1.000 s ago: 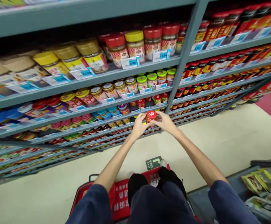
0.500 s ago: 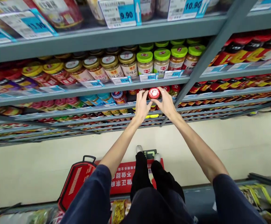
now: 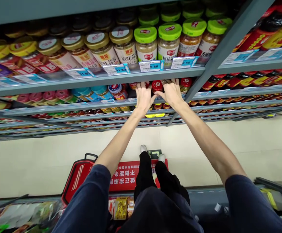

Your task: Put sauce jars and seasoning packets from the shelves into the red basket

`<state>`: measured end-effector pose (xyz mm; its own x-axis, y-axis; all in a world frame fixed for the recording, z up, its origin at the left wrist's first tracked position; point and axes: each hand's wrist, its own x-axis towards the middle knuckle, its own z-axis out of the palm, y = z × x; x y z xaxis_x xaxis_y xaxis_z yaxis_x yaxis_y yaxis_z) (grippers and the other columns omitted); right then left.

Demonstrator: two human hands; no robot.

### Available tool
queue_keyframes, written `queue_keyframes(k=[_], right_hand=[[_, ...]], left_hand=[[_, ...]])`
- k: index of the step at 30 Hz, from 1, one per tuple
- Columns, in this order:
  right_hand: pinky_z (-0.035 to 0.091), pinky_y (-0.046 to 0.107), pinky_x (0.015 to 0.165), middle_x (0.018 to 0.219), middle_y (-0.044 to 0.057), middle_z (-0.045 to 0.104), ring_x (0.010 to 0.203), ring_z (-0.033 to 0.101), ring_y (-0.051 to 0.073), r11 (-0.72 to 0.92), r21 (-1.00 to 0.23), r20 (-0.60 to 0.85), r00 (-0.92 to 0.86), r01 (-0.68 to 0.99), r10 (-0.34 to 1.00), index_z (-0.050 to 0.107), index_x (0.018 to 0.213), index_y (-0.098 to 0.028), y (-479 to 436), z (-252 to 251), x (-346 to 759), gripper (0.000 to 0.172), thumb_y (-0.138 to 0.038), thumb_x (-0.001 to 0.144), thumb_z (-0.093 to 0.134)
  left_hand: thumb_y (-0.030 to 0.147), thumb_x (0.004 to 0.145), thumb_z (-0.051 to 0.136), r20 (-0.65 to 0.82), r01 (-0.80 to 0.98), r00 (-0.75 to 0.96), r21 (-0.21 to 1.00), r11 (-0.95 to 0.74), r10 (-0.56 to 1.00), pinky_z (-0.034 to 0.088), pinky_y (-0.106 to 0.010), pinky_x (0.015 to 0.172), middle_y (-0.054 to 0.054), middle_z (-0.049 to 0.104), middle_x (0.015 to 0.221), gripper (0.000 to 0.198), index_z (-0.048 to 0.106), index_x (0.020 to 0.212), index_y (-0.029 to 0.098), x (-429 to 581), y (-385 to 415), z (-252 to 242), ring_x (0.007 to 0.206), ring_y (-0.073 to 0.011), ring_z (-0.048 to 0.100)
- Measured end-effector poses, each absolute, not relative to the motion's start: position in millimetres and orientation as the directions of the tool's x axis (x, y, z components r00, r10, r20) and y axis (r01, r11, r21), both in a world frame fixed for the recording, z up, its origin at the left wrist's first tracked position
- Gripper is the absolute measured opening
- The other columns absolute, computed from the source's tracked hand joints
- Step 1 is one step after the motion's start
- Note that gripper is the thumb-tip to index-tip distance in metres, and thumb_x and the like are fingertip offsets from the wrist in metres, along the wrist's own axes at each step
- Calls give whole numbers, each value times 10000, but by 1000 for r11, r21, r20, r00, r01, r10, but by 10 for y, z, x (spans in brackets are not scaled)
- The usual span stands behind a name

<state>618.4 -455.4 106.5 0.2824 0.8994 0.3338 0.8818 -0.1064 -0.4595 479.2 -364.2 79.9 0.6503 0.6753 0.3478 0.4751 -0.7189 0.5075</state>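
A glass jar with a red lid [image 3: 157,86] is at the front of a lower shelf, between my two hands. My right hand [image 3: 172,93] is curved about its right side, the thumb across its front and the fingers reaching back over the shelf. My left hand [image 3: 144,97] is to the left of the jar, fingers stretched forward over the neighbouring red-topped jars and thumb pointing toward the jar. Whether the left fingertips touch anything is hard to see. Another red-lidded jar [image 3: 186,83] stands just right of my right hand.
Above my hands runs a shelf edge [image 3: 131,77] with price tags and rows of green-lidded jars [image 3: 169,37] and gold-lidded jars [image 3: 102,45]. A slanting upright [image 3: 201,81] rises to the right. A red shopping basket [image 3: 76,174] is on the floor at left.
The red-lidded jar, held between both hands in front of the shelf earlier, has gone back in among the jars. My left fingers have spread away from it. The view has shifted closer to the shelves.
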Motion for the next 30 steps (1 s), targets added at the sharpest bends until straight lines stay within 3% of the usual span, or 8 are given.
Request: queue_keyframes(k=[5, 8, 11, 14, 18, 23, 30], right_hand=[[147, 735, 1212, 1366, 286, 564, 1473, 307, 469, -55, -472, 364, 251, 880, 897, 580, 1313, -26, -4572, 1069, 6234, 741, -616, 876, 678], [187, 725, 1203, 1402, 263, 537, 1466, 321, 450, -49, -455, 385, 246, 889, 890, 520, 1389, -46, -4690, 1115, 6212, 725, -574, 910, 654], [347, 652, 1139, 1387, 208, 565, 1380, 448, 387, -53, -408, 451, 252, 911, 857, 551, 1383, -120, -4905, 1089, 6105, 517, -468, 1001, 543], [498, 463, 981, 1212, 149, 678, 1128, 632, 289, -62, -410, 437, 255, 910, 862, 636, 1303, -163, -5077, 929, 5966, 372, -358, 1053, 440], [509, 333, 796, 1077, 104, 744, 908, 694, 233, -135, -445, 315, 296, 885, 902, 669, 1270, -169, -5022, 692, 5879, 337, -322, 1034, 484], [477, 345, 804, 1094, 117, 758, 949, 686, 260, -208, -401, 263, 329, 892, 907, 667, 1227, -170, -4780, 684, 5887, 311, -312, 1032, 472], [481, 357, 832, 1171, 127, 740, 964, 680, 266, -208, -358, 218, 298, 910, 929, 673, 1180, -173, -4780, 770, 5858, 325, -318, 1047, 415]], left_hand=[[585, 890, 643, 417, 427, 650, 491, -759, 635, 284, -604, 1169, -235, 429, 1483, 679, 527, 1405, 158, 4547, -3699, 819, 1383, -415, 373], [540, 942, 597, 516, 446, 496, 538, -715, 698, 343, -524, 1162, -186, 503, 1395, 552, 544, 1362, 186, 4313, -3757, 789, 1338, -339, 440], [486, 1010, 508, 530, 456, 312, 645, -614, 788, 473, -412, 1030, -130, 571, 1200, 400, 610, 1246, 179, 4136, -3819, 673, 1123, -243, 574], [428, 1024, 514, 473, 422, 327, 701, -575, 818, 520, -313, 833, -52, 571, 949, 329, 685, 1154, 179, 4048, -3821, 504, 816, -159, 586], [351, 992, 593, 457, 450, 454, 623, -640, 765, 495, -302, 781, -26, 559, 842, 243, 749, 1083, 188, 4026, -3696, 384, 760, -162, 573], [375, 992, 588, 407, 476, 573, 540, -694, 711, 490, -301, 771, -49, 615, 917, 239, 743, 1056, 205, 4114, -3568, 457, 808, -188, 613], [508, 971, 577, 395, 454, 555, 593, -665, 732, 501, -318, 840, -28, 559, 807, 340, 701, 901, 200, 4216, -3563, 489, 815, -192, 604]])
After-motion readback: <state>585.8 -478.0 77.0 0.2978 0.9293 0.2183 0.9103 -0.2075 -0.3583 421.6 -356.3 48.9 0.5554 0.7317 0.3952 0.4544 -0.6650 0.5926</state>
